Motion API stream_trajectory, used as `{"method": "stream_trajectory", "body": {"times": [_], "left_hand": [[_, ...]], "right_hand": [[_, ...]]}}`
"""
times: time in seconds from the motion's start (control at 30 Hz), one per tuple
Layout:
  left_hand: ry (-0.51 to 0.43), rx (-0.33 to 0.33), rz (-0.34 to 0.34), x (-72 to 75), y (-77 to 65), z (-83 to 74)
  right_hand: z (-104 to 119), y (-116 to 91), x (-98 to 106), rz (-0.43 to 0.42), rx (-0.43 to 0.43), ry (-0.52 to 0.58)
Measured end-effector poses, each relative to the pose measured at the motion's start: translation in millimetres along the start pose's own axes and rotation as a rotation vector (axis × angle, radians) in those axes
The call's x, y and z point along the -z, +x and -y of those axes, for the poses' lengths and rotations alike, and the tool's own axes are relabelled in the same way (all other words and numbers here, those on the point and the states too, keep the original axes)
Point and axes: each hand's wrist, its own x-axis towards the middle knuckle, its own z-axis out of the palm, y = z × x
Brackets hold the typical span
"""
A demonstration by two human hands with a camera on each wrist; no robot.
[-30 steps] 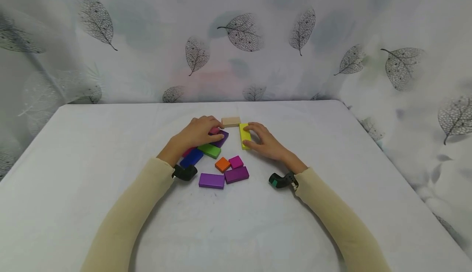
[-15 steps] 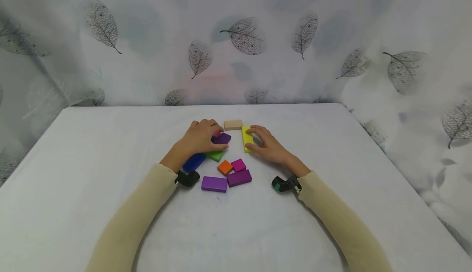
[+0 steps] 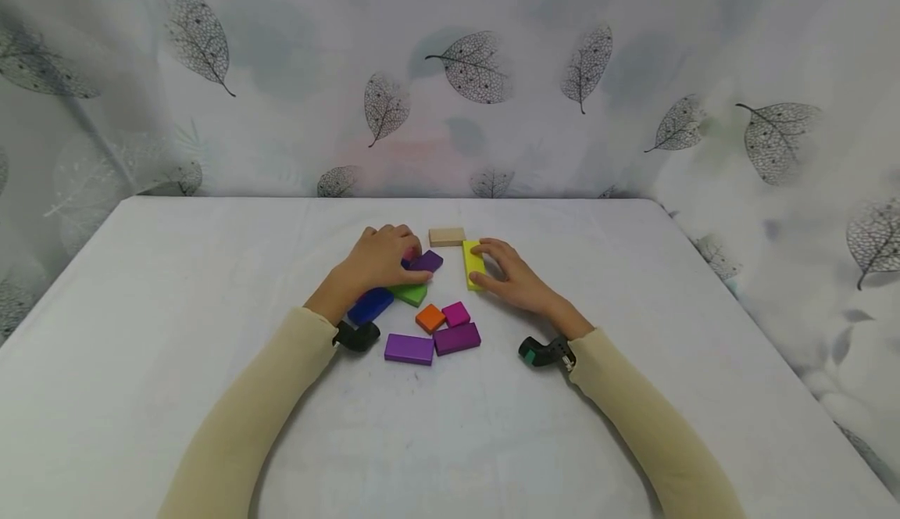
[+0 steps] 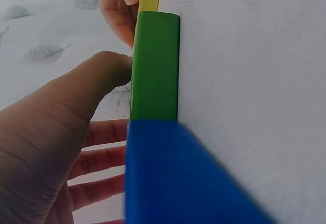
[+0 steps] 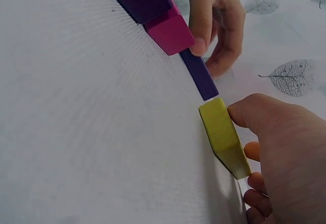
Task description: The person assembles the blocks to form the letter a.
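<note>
My left hand [image 3: 380,259] reaches over the upper left blocks. Its fingers cover most of a reddish block [image 3: 411,253], while the thumb lies at a dark purple block [image 3: 427,261]. In the left wrist view its fingers are spread, their tips hidden behind a green block [image 4: 155,66] and a blue block [image 4: 178,178]. Across from it, my right hand [image 3: 515,278] touches the yellow block [image 3: 473,269] with thumb and index finger set apart along its length. The right wrist view has the thumb tip at one end of that yellow block [image 5: 220,124].
A beige block [image 3: 447,237] lies at the back, beside the yellow one's far end. Nearer are an orange block [image 3: 430,318], a magenta block [image 3: 456,313], a plum block [image 3: 457,338] and a violet block [image 3: 409,348]. White cloth covers the table [image 3: 548,425]; leaf-patterned fabric [image 3: 281,112] hangs behind.
The left thumb has come slightly toward me over the dark purple block, and the left hand now covers more of the reddish block. My right hand stays on the yellow block.
</note>
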Motion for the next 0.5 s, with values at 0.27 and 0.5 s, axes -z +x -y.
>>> {"method": "stream_trajectory", "body": {"times": [0.27, 0.5], "left_hand": [[0.023, 0.032, 0.003, 1.9, 0.7, 3.4], [0.029, 0.059, -0.008, 1.7, 0.5, 3.3]], "right_hand": [[0.5, 0.1, 0.0, -0.002, 0.006, 0.015], [-0.8, 0.8, -1.0, 0.001, 0.005, 0.012]]}}
